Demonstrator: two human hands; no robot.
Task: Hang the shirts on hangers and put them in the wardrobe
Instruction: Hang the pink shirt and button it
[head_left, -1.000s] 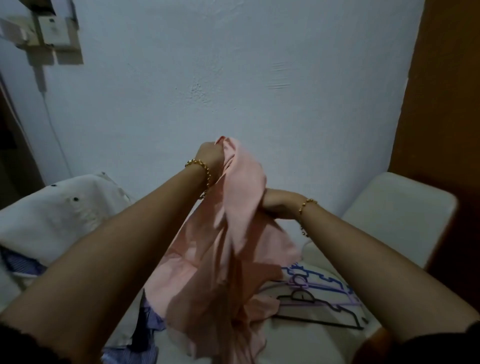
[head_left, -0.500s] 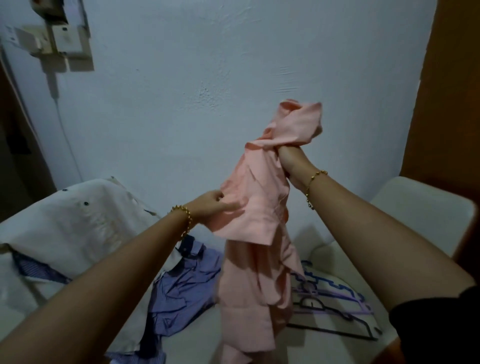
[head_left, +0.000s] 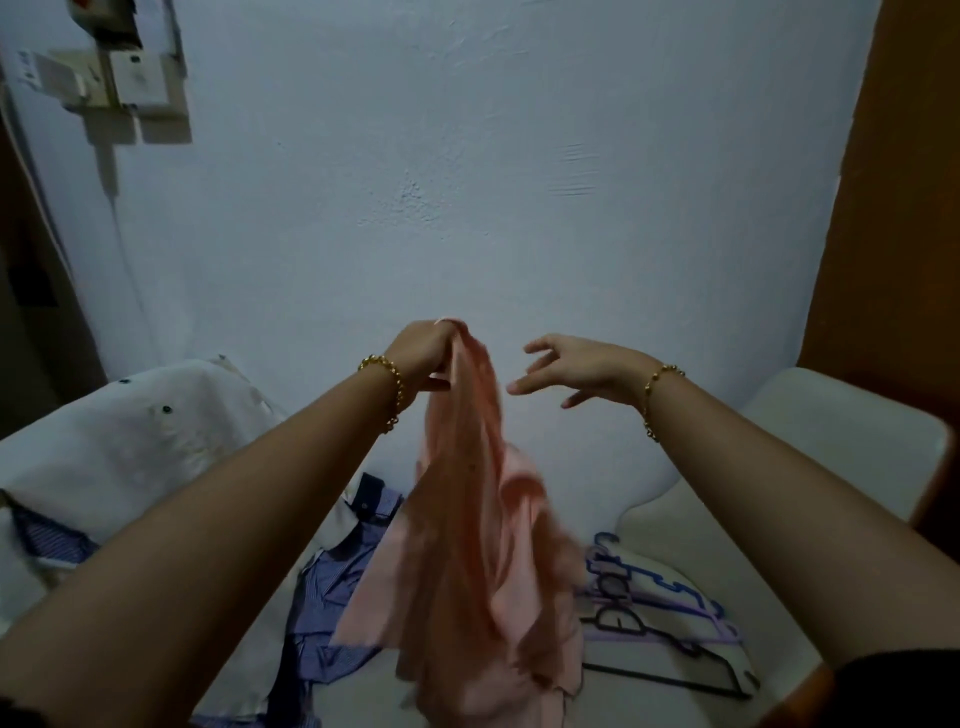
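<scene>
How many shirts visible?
3: pink shirt hanging from left hand, blue shirt lying below it, white shirt draped at left. Others may be hidden underneath.

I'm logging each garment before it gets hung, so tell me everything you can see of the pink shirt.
The pink shirt is plain salmon cloth, thin and soft-looking, bunched into long hanging folds. The left hand grips its top, holding it up before the wall. Its blurred lower end hangs in front of the blue striped shirt, beside the hangers. The right hand is open nearby, not touching it.
</scene>
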